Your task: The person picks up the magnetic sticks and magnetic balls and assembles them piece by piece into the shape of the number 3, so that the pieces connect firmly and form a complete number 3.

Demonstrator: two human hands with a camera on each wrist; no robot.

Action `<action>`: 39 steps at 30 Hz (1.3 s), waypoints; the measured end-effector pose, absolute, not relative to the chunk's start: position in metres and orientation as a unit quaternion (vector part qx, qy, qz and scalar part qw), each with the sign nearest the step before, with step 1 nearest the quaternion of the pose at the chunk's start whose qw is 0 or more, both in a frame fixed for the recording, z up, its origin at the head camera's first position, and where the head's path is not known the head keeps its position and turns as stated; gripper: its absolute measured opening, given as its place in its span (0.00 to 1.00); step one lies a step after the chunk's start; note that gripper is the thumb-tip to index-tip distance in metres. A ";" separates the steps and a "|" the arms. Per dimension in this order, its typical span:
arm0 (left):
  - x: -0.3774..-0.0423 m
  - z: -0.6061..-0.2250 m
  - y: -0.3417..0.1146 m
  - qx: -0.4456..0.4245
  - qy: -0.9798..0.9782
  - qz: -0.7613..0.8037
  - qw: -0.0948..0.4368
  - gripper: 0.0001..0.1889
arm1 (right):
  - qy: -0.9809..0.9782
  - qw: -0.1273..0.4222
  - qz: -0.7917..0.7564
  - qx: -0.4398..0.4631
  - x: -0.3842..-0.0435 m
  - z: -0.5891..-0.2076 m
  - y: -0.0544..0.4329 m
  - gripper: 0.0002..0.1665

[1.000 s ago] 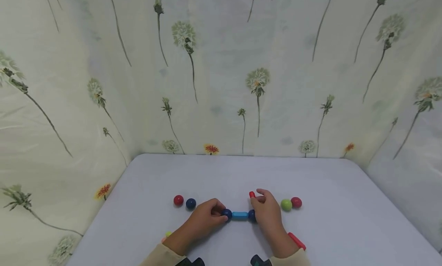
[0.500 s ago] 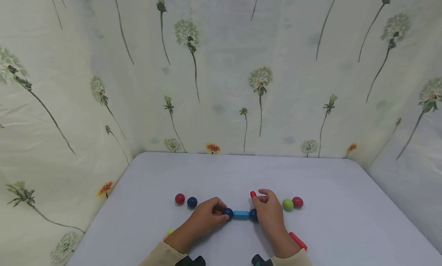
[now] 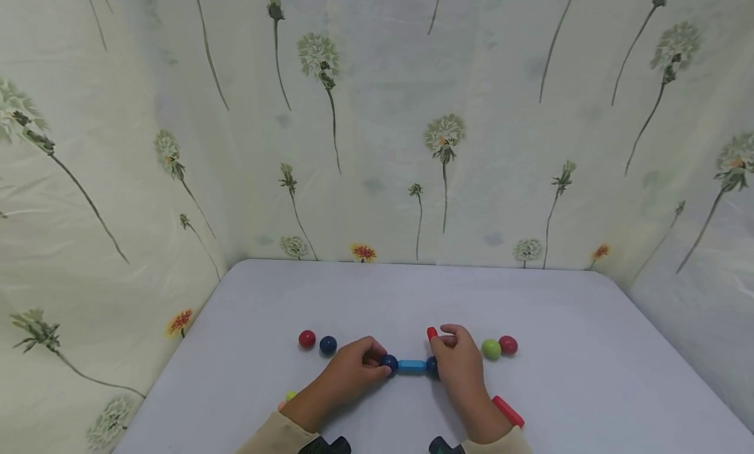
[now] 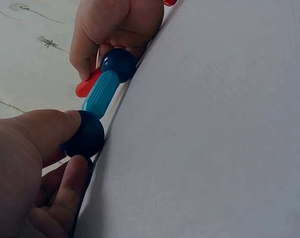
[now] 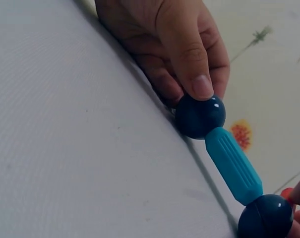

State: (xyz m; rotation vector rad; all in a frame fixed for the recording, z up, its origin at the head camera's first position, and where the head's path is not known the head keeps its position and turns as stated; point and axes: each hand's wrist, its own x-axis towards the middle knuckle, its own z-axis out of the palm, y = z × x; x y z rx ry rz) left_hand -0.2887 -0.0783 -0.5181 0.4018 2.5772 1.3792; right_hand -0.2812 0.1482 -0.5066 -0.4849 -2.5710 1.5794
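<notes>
My left hand pinches a dark blue ball between thumb and fingers. A light blue ribbed rod joins it to a second dark blue ball, beside my right hand. That hand grips a short red rod, which sticks out past the thumb and slants away from the second ball. In the left wrist view, a bit of red shows behind the first ball, mostly covered by the left hand. The joined pieces lie low over the white table.
Left of the hands are a red ball and another dark blue ball. To the right sit a green ball and a red-pink one. A red rod lies beside the right forearm; a green piece peeks past the left.
The head view has shifted slightly. Both hands keep the same hold on the pieces, with barely any movement.
</notes>
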 end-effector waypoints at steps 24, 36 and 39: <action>-0.287 -0.518 -0.079 0.136 0.868 0.468 0.095 0.12 | -0.834 0.041 0.525 -0.166 -0.281 -0.510 0.150 0.28; -0.287 -0.517 -0.078 0.134 0.869 0.467 0.094 0.12 | -0.843 0.029 0.516 -0.150 -0.282 -0.508 0.151 0.26; -0.286 -0.516 -0.078 0.132 0.869 0.468 0.094 0.12 | -0.844 0.026 0.515 -0.148 -0.282 -0.507 0.152 0.25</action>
